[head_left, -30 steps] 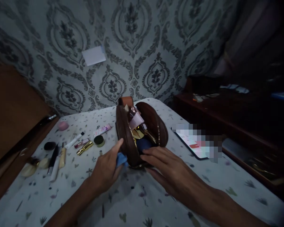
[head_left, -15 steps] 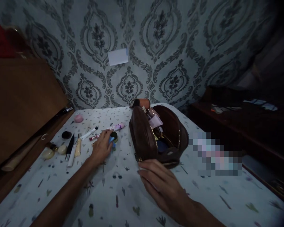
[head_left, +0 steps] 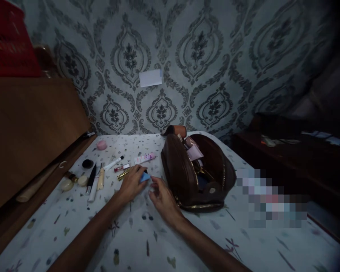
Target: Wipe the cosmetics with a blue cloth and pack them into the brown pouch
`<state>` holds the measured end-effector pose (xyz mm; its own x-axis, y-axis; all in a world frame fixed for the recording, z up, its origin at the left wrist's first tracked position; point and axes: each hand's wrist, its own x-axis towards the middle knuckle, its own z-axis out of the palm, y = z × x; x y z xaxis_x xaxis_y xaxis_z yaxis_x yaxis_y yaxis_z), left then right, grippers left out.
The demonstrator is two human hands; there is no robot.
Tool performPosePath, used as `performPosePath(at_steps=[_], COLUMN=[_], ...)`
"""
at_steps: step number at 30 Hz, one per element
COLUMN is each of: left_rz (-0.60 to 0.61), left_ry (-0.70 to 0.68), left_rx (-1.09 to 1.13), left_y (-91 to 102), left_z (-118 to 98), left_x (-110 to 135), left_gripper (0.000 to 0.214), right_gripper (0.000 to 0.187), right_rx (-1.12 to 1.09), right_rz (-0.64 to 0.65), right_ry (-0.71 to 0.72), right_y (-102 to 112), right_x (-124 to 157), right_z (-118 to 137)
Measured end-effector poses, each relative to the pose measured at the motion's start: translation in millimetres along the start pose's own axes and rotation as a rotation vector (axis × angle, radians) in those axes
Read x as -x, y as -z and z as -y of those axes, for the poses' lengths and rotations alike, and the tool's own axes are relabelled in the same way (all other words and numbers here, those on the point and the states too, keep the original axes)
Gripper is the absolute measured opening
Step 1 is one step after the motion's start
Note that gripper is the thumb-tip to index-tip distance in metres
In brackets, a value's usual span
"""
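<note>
L grip on blue pc, R grip loosely parted nr rounded brn bag

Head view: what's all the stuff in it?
Bag: 1, brown, centre right
Packet: 1, pink, inside bag
Tubes: 4, gold, red, white, pink, left of bag
Sticks: 3, black, white, beige, left
Round pieces: 4, two cream, black, pink, left
Paper: 1, white, on wall
Wall: 1, grey, behind
Basket: 1, red, top left
Panel: 1, brown, left
Furniture: 1, dark, far right
Pixelated patch: 1, mixed, right
Cloth: 1, white patterned, underneath
Small piece: 1, blue, centre
Others: too dark to tell
Left hand: 1, bare, holding small piece
Right hand: 1, bare, centre
</note>
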<state>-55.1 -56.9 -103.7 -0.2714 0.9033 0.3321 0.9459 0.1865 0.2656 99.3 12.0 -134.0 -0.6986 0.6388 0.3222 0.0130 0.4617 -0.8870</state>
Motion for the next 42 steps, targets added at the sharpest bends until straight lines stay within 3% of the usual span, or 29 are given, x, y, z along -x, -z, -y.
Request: performPosePath(at_steps=[11, 16, 21, 24, 27, 36, 42], left_rz=[-0.161, -0.205, -0.236, -0.196, -0.120, -0.014, 0.014], left_ry=[-0.034, 0.014, 0.241, 0.354, 0.420, 0.493, 0.469], left_rx=[0.155, 0.048, -0.094, -0.181, -0.244, -0.335, -0.337], left_y=[-20.2, 5.1, 29.8, 28.4, 23.2, 26.6, 27.4], left_z=[4, 13, 58, 83, 95, 95, 92], left_x=[7, 8, 11, 12, 14, 12, 15], left_gripper=[0.046, 0.045, 0.047, 0.049, 0.049, 0.040, 0.035], right_gripper=[0.056, 0.052, 0.040, 0.036, 0.037, 0.035, 0.033], right_rx=[-0.115, -0.117, -0.084, -0.035, 0.000, 0.035, 0.044], right_rz=[0.002, -0.039, -0.016, 0.015, 0.031, 0.051, 0.059], right_ry=[0.003, -0.024, 0.004, 0.045, 0.082, 0.110, 0.136], right_y=[-21, -28, -22, -18, -18, -18, -17], right_x=[-4, 1, 5, 6, 6, 6, 5], right_z=[-18, -23, -17, -11, -9, -10, -8])
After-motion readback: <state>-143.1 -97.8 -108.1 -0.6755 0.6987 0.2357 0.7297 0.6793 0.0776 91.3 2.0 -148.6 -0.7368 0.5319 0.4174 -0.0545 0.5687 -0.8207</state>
